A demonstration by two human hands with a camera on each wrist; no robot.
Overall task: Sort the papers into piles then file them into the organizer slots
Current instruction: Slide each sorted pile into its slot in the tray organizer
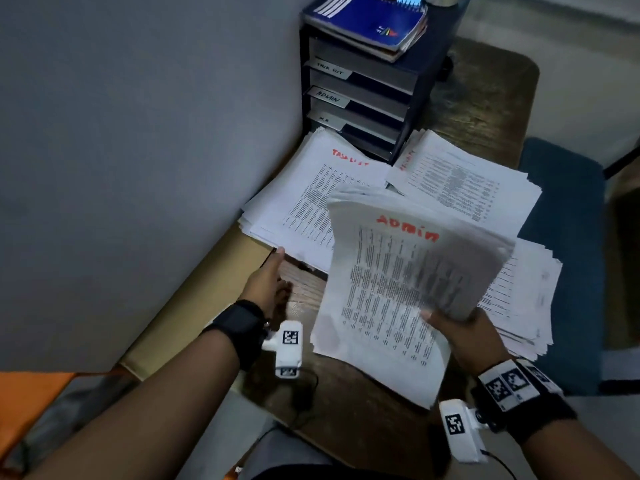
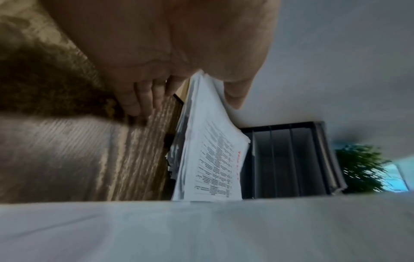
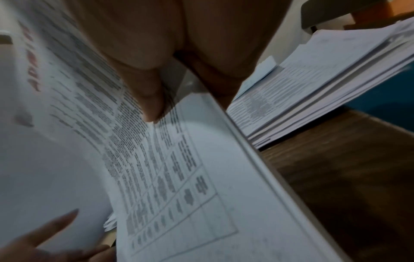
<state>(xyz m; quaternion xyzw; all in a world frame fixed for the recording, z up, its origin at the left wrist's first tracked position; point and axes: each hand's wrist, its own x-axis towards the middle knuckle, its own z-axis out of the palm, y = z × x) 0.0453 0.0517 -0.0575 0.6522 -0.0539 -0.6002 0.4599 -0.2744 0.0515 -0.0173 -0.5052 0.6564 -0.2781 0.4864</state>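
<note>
A thick stack of printed sheets headed ADMIN in red (image 1: 398, 289) is lifted off the wooden table (image 1: 346, 403). My right hand (image 1: 464, 334) grips its lower right edge, the thumb (image 3: 150, 99) pressing on the top sheet (image 3: 179, 177). My left hand (image 1: 266, 282) reaches to the near corner of the TASK LIST pile (image 1: 311, 195). That corner (image 2: 212, 159) lies between the thumb and the straight fingers (image 2: 143, 99), which touch the table. The dark organizer (image 1: 363, 98) stands behind the piles, its labelled slots facing me.
Another paper pile (image 1: 464, 178) lies at the back right, and one more (image 1: 526, 296) lies under the lifted stack on the right. Blue notebooks (image 1: 367, 19) sit on the organizer. A grey wall (image 1: 138, 133) runs along the left. A blue chair (image 1: 561, 202) stands beside the table.
</note>
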